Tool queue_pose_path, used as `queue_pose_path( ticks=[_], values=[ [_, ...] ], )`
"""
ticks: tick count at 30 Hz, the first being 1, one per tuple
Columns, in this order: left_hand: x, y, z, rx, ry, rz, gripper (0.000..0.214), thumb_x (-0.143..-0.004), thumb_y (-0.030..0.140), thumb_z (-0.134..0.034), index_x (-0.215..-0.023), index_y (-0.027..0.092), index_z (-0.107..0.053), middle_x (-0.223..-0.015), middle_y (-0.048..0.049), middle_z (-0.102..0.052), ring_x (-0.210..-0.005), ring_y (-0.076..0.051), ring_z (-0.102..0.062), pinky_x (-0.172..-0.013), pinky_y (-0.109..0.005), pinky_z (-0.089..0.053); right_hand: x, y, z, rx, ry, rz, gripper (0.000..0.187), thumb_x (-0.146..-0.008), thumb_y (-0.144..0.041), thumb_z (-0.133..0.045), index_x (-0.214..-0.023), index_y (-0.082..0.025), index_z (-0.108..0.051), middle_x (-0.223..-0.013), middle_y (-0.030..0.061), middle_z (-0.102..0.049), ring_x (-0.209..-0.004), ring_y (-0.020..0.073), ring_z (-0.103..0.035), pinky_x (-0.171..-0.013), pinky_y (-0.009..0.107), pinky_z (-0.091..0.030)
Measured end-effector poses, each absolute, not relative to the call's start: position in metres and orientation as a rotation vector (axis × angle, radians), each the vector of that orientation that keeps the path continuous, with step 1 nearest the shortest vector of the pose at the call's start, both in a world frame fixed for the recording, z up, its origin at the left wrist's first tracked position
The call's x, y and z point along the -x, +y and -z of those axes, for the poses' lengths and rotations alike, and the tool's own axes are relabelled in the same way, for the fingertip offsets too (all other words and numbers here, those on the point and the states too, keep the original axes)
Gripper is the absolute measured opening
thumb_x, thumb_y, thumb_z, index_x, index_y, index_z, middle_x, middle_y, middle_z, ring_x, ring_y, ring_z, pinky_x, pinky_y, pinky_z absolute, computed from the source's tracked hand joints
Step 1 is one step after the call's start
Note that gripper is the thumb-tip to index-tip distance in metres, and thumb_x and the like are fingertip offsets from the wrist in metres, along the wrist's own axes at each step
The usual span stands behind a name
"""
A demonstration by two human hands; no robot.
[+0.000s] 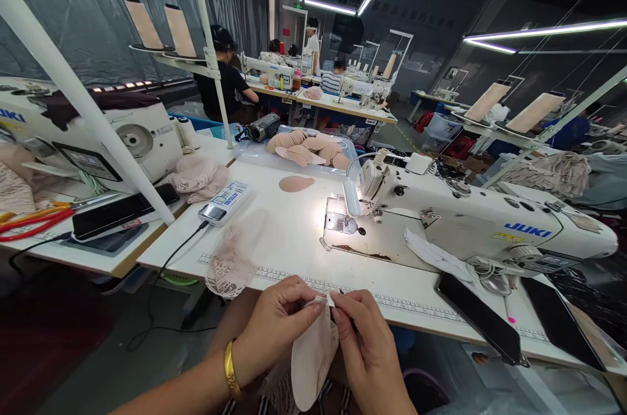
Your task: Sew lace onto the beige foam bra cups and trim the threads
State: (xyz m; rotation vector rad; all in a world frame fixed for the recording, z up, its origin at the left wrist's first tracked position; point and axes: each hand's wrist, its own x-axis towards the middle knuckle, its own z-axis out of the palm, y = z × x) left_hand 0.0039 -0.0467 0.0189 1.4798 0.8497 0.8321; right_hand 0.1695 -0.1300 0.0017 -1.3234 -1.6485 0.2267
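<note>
My left hand pinches the top edge of a pale beige fabric piece, which hangs down in front of the table edge. Close beside it, my right hand has its thumb and fingers pressed together at the same edge; a small dark thing shows at its fingertips, too small to name. Beige lace lies over the front of the table, left of my hands. Beyond them stands a white sewing machine, its lamp lighting the needle plate. A single beige oval pad rests behind the plate.
A clear tray holds several beige pads, with a camcorder by it. A power bank trails a cable on the left. Two dark phones lie at the right. Orange-handled scissors lie far left. People sit at machines behind.
</note>
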Motion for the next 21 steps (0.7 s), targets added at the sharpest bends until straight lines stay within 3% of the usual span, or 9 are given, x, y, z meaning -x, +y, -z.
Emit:
queue_pose_path(
  ticks=[5,21],
  values=[
    [-0.004,-0.047,-0.016,-1.495,0.848,-0.852,0.015,-0.080,0.030,-0.072,-0.074,0.020,-0.082,-0.074,-0.0034,-0.062,-0.074,-0.020,-0.060,-0.072,-0.030,-0.046,-0.162,-0.131,-0.002,1.319,-1.703,-0.256,0.036,-0.106,-0.014,-0.049,-0.139,-0.027,-0.054,-0.106,0.0056,-0.067,-0.097,0.0193,-0.070,-0.080,0.030,-0.062],
    [-0.003,-0.048,-0.011,-1.631,0.835,-0.862,0.017,-0.085,0.027,-0.068,-0.081,0.020,-0.083,-0.076,-0.0037,-0.065,-0.075,-0.020,-0.061,-0.072,-0.030,-0.046,-0.174,-0.123,-0.007,1.401,-1.602,-0.066,0.025,-0.107,-0.018,-0.048,-0.123,-0.026,-0.066,-0.093,0.0035,-0.061,-0.077,0.0165,-0.065,-0.065,0.025,-0.057]
  ],
)
